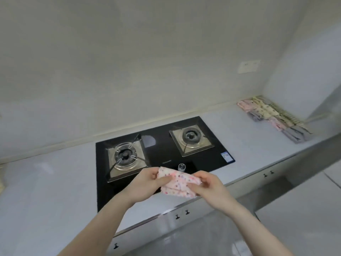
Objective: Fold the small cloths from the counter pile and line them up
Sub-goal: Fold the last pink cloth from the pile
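- The desk [55, 182] carries a black stove [164, 154] set into it.
- A row of folded cloths [273, 115] lies well to the right of the stove, against the back wall.
- A spotted cloth [177, 182] hangs above the stove's front edge, long axis running left to right.
- The left hand [147, 183] pinches its left end; the right hand [208, 183] pinches its right end, nearer the row.

Both hands hold a pink speckled cloth [178, 182] above the black hob [210, 143] with 2 burners: left hand [147, 183] grips its left end, right hand [207, 185] pinches its right. Folded cloths [273, 115] line the counter [55, 182] at far right.
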Tool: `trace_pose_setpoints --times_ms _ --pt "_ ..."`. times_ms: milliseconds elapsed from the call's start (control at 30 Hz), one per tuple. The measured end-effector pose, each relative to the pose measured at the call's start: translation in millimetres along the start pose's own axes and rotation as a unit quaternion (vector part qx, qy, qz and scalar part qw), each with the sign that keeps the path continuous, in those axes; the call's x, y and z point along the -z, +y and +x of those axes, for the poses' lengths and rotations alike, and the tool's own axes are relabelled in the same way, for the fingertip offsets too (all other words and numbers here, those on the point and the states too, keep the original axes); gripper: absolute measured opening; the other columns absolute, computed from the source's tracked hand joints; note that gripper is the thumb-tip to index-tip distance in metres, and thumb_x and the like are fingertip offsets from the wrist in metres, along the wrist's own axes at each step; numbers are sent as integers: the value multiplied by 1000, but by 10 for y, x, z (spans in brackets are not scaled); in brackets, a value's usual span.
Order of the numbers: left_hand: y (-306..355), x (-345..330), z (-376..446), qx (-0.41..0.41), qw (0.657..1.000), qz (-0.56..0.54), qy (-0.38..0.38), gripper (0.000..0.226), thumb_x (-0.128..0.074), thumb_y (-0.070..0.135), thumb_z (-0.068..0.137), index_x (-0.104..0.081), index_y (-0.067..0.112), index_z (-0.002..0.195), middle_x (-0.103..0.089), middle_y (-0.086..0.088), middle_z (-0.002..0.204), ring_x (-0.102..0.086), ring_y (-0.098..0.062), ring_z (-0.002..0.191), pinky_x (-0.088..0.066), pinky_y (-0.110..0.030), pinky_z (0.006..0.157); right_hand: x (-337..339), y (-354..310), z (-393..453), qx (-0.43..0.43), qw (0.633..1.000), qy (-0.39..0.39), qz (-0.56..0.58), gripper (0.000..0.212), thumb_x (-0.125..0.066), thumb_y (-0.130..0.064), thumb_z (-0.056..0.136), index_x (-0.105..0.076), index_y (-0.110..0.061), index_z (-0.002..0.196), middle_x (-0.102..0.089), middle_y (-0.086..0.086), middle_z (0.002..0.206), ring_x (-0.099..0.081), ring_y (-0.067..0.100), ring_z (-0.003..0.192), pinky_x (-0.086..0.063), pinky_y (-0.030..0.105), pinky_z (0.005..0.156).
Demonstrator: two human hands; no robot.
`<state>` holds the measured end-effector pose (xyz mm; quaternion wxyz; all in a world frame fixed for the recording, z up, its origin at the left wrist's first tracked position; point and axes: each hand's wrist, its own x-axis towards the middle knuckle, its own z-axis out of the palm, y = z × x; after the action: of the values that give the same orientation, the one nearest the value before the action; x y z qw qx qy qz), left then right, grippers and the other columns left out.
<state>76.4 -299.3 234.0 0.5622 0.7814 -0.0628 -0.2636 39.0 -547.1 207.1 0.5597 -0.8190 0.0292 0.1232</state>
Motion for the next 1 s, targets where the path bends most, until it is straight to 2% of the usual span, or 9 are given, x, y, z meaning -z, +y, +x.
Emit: trace_pose_setpoints --times_ms 67,133,233,333,433,567,700,833,1000 --pt "168 -415 391 -23 998 45 22 30 -74 46 92 -74 16 96 -78 -2 93 -75 -25 91 -58 -48 96 578 208 24 -26 999 25 12 31 -78 -42 73 -75 -25 100 -78 -2 95 -75 27 88 -60 48 86" --pt "310 -787 763 -43 994 85 44 43 -74 54 87 -69 11 87 -73 -8 85 -71 -29 83 -59 -51 89 1068 402 65 -51 997 40 32 27 -79 -32 78 -75 -20 102 -79 2 93 -75 29 88 -60 49 88" --pt "541 -1240 1275 -52 989 123 66 54 -73 56 87 -62 2 84 -62 -11 73 -63 -26 69 -56 -42 74 1642 615 173 -85 993 64 56 15 -76 -14 88 -74 -14 102 -79 8 88 -73 24 78 -60 45 86" --pt "731 -1561 1809 -39 987 129 89 53 -74 52 88 -59 2 78 -48 -2 63 -48 -14 59 -45 -34 65 2078 766 352 -111 985 92 91 16 -75 -7 89 -72 -4 104 -75 5 74 -66 16 65 -60 34 71" --pt "914 -1771 2386 -39 983 158 85 49 -73 51 89 -56 7 77 -48 -1 67 -46 -15 61 -44 -33 66 2449 916 609 -130 978 111 121 14 -75 -7 89 -72 -3 102 -68 -3 63 -62 14 60 -55 25 66" --pt "1131 -2020 3103 -31 985 163 42 23 -74 48 90 -69 26 90 -72 2 87 -68 -14 81 -52 -25 76 2837 1207 944 -157 958 171 171 15 -73 -10 90 -72 -5 104 -70 6 73 -59 17 65 -53 28 70" --pt "1383 -2220 3741 -24 992 127 10 18 -73 46 87 -74 30 96 -75 7 94 -71 -11 87 -56 -25 79 3287 1442 1266 -183 925 246 223 12 -69 -7 93 -72 -6 105 -68 6 74 -56 17 64 -51 26 66" --pt "1473 -2349 4132 8 991 137 -6 19 -70 46 90 -72 29 97 -74 8 101 -70 -11 92 -54 -23 76 3780 1749 1530 -236 885 302 263 14 -65 -5 96 -69 -1 109 -66 11 89 -58 17 73 -54 23 63" --pt "1493 -2371 4511 19 983 184 3 15 -66 40 94 -71 27 101 -70 12 102 -67 -8 92 -48 -21 74 4467 2109 2049 -278 858 326 284 17 -65 -10 98 -65 -5 114 -69 13 108 -66 23 93 -60 30 80"
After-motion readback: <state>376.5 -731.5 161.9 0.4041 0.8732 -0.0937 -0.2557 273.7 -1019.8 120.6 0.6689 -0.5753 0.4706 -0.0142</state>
